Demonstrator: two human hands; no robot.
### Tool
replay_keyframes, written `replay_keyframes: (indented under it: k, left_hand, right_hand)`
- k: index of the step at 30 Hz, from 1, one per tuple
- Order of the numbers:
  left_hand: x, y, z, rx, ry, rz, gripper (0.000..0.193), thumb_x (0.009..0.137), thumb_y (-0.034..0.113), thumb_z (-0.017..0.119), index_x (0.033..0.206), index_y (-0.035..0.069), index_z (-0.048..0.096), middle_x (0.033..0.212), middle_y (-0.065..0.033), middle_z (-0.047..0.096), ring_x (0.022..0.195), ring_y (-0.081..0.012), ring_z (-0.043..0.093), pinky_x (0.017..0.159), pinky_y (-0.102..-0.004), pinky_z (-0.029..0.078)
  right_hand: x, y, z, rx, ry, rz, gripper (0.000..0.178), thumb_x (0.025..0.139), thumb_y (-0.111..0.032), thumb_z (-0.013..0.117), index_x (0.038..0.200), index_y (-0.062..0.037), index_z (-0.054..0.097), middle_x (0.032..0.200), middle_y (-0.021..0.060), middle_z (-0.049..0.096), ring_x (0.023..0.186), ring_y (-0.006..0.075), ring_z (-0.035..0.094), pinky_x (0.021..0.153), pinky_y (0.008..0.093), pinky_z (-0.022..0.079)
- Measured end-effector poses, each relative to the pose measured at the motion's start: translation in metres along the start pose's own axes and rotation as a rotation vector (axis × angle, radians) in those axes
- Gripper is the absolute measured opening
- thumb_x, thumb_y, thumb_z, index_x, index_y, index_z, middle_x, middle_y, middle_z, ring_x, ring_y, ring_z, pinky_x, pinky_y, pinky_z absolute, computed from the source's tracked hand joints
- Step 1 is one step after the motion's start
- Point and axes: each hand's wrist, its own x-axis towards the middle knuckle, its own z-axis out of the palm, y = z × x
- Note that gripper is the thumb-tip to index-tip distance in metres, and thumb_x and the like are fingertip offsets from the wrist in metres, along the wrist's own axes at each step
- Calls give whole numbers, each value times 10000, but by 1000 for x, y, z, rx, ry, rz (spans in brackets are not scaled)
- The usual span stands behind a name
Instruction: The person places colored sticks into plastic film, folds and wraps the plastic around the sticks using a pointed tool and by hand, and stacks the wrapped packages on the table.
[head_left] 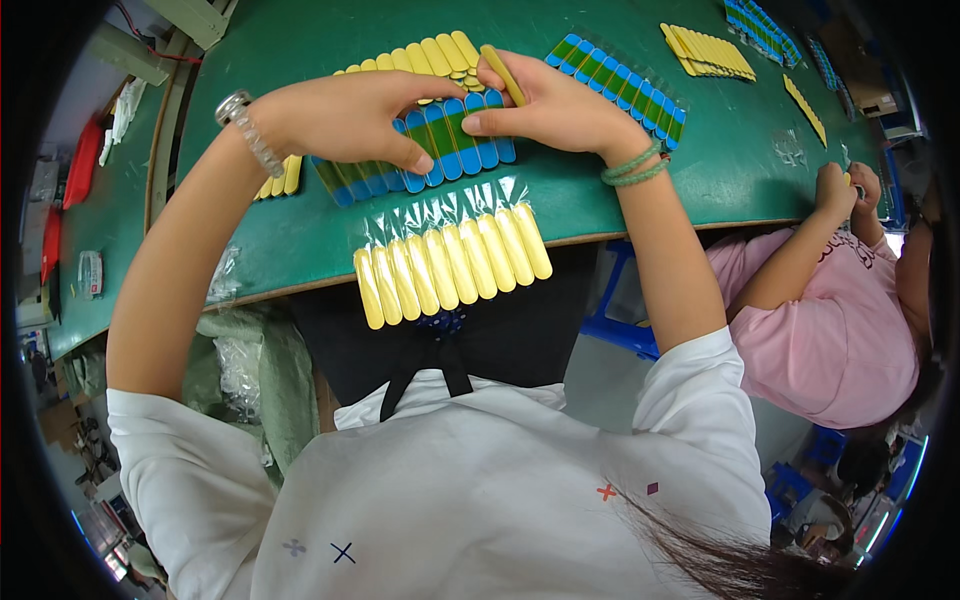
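Note:
My right hand (555, 110) pinches a yellow round-ended strip (502, 76), like a nail file, between its fingers; its thumb lies over a row of blue-and-green strips (450, 140). Resting across the left part of that row is my left hand (340, 115), its thumb and index finger spread apart and its other fingers partly hidden. Behind the row lie more yellow strips (430, 55), fanned side by side. Closer to me, a row of yellow strips in clear plastic sleeves (452, 262) hangs partly over the table edge.
The green table (680, 185) carries another blue-and-green row (618, 88) and a yellow stack (707, 53) towards the far right. A co-worker in a pink shirt (820, 330) sits at the right. A green sack (280, 380) stands below the table edge at left, a blue stool (620, 310) at right.

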Motion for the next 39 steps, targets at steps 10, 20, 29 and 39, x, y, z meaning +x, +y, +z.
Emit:
replay_keyframes:
  k: [10, 20, 29, 39]
  left_hand:
    - [-10, -11, 6, -108, 33, 61, 849, 752, 93, 770, 1501, 145, 374, 1368, -126, 559, 1182, -246, 573, 994, -351, 470]
    - [-34, -14, 16, -253, 128, 31, 875, 700, 28, 765, 1485, 158, 403, 1294, -112, 610, 1098, -239, 605, 968, -345, 483]
    - [-56, -21, 28, -356, 206, -188, 634, 850, 84, 703, 1435, 104, 460, 1127, -66, 642, 889, -101, 617, 751, -272, 549]
    - [-72, -30, 55, -143, 390, 5, 471, 848, 178, 735, 1284, 65, 598, 1144, -92, 622, 943, -180, 626, 809, -340, 525]
  right_hand:
    - [2, -1, -1, -63, 3, 20, 361, 844, -211, 772, 924, -91, 441, 842, -34, 432, 798, 62, 404, 680, 230, 389]
    - [-1, -6, 1, -112, 42, -7, 404, 841, -223, 774, 862, -110, 387, 780, -30, 351, 745, 74, 333, 628, 231, 324]
    - [2, 1, 3, -50, 87, -14, 414, 847, -246, 777, 860, -112, 385, 761, -26, 378, 711, 50, 369, 592, 221, 334]
    - [-6, 1, 16, -113, 219, -90, 444, 813, -173, 814, 854, -90, 380, 791, -4, 555, 655, 43, 388, 550, 211, 368]
